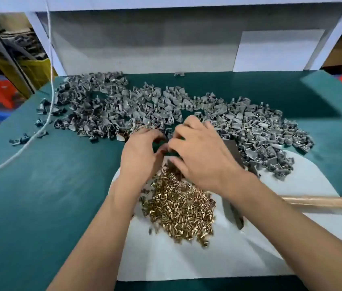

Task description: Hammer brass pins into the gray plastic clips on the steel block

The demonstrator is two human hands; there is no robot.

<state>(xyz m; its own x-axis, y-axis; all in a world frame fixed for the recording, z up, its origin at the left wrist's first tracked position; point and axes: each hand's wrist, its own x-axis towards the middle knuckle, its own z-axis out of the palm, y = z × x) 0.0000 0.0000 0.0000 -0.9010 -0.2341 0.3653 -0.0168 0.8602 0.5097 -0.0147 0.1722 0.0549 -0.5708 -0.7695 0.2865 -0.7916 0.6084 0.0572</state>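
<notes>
Held the left hand (139, 153) and the right hand (202, 156) fingertip to fingertip at the far edge of the brass pins (179, 208), fingers of both curled inward over something small and dark. Could not tell, through blur and the hands' own cover, whether a clip or a pin was pinched there, nor by which hand.

Found the steel block (232, 152) mostly hidden under and behind the right hand, only a dark corner showing just beside the knuckles. Left the hammer (323, 202) ungripped on the white sheet (187, 259), its wooden handle running off to the right, its head partly under the right forearm.

Saw the gray plastic clips (124, 108) spread in a broad band across the green mat (50, 185), a darker heap to the left and a paler one to the right. Could not make out which of these, if any, carried pins. Judged the job far from over: a large loose heap of pins unused, hundreds of clips lying about, no hammering under way, hands seemingly busy setting up a piece at the block.
</notes>
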